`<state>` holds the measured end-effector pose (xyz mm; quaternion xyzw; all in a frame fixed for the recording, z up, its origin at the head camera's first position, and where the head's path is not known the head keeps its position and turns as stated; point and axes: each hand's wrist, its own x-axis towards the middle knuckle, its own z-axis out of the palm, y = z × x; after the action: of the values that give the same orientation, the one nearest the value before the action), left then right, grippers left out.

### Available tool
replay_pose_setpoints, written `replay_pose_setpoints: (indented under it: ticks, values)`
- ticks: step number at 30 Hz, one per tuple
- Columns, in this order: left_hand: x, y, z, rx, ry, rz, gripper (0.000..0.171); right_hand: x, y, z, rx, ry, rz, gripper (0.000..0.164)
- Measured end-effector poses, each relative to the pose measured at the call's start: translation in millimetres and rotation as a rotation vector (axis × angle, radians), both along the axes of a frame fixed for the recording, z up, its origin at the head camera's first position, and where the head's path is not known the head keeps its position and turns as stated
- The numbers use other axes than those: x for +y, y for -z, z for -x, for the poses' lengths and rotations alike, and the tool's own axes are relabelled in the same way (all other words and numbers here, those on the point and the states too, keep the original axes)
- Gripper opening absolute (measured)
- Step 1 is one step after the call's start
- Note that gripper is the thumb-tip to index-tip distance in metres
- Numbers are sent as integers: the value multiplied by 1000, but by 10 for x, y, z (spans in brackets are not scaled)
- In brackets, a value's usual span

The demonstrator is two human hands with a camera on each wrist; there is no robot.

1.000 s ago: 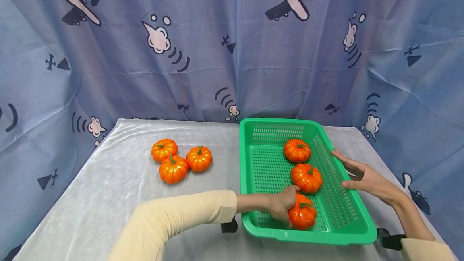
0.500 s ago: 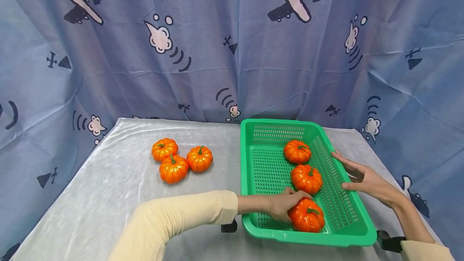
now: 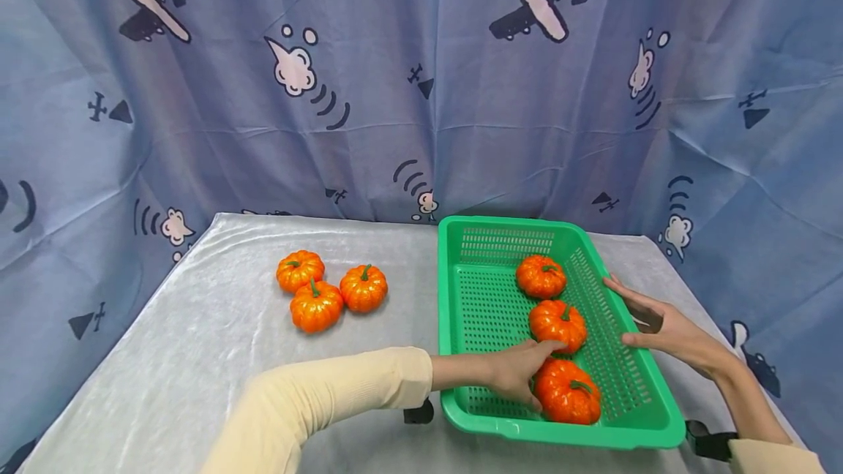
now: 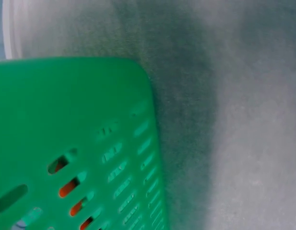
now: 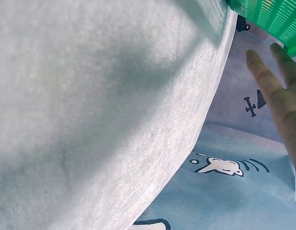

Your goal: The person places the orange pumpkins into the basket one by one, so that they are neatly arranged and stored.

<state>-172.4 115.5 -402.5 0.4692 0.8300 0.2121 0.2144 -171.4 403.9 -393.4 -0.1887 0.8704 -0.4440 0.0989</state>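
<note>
The green plastic basket [image 3: 451, 313] stands on the right of the table with three small orange pumpkins inside. My left hand [image 3: 516, 371] reaches over its left rim. Its thumb and fingers are spread at the left side of the nearest pumpkin [image 3: 569, 395], not wrapped round it. Beyond that lie the middle pumpkin [image 3: 557, 324], close to my left fingertips, and the far pumpkin [image 3: 541, 276]. On the basket's right side my right hand [image 3: 672, 328] has its fingers extended, fingertips right at the rim. The left wrist view shows the slotted basket wall [image 4: 80, 110] from outside.
Three more pumpkins, a back one [image 3: 299, 271], a front one [image 3: 316, 306] and a right one [image 3: 364, 288], sit grouped on the grey cloth-covered table [image 3: 197, 357], left of the basket. A blue curtain [image 3: 369, 79] printed with planes hangs behind.
The nearest pumpkin has shifted right in the basket. My left fingers went over its top, then drew back to its left side. My right hand keeps its place at the rim.
</note>
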Motion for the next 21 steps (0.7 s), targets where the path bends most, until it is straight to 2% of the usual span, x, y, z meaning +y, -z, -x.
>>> replay_pose_setpoints:
  ticks: [3, 8, 10, 16, 18, 21]
  values:
    - [-1, -11, 7, -34, 3, -28, 80, -2, -13, -2, -15, 0, 1, 72]
    - [-5, -10, 17, -85, 14, -2, 63, -3, -15, -3, -19, -12, 2, 72]
    - [-5, -11, 29, -72, 31, 2, 61, -6, -14, -3, -16, -15, -2, 72]
    - [-48, -91, 61, 66, 97, -11, 58, -28, -45, -13, -21, 0, -21, 71]
    - [-107, -161, 81, 85, 96, -56, 57, -29, -51, -15, -28, -1, -15, 71]
    - [-272, -306, 108, 87, 68, -199, 47, -31, -48, -9, -39, -9, -7, 71]
